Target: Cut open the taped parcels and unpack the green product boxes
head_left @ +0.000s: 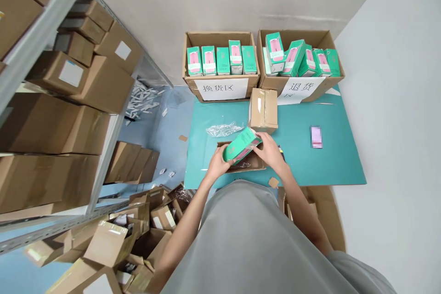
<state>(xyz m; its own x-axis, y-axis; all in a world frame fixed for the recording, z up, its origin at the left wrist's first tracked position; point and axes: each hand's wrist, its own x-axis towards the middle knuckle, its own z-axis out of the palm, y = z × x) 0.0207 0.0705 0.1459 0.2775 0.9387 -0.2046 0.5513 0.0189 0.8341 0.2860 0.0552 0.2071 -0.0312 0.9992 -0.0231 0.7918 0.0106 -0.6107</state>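
Both my hands hold a green product box (242, 143) with a pink picture on its side. My left hand (218, 163) grips its left end, and my right hand (269, 150) has the right end. The box is tilted, its right end farther from me, above an open cardboard carton (253, 163) at the table's near edge. Some clear plastic shows inside that carton. Just behind stands a taped brown carton (263, 109). To the left lies crumpled clear plastic wrap (223, 129).
Two labelled cardboard bins, a left bin (189, 83) and a right bin (339, 73), stand at the back of the green table (330, 165) with several green boxes inside. A phone (316, 137) lies on the right. Shelving (103, 165) with cartons and discarded boxes (106, 243) fill the left.
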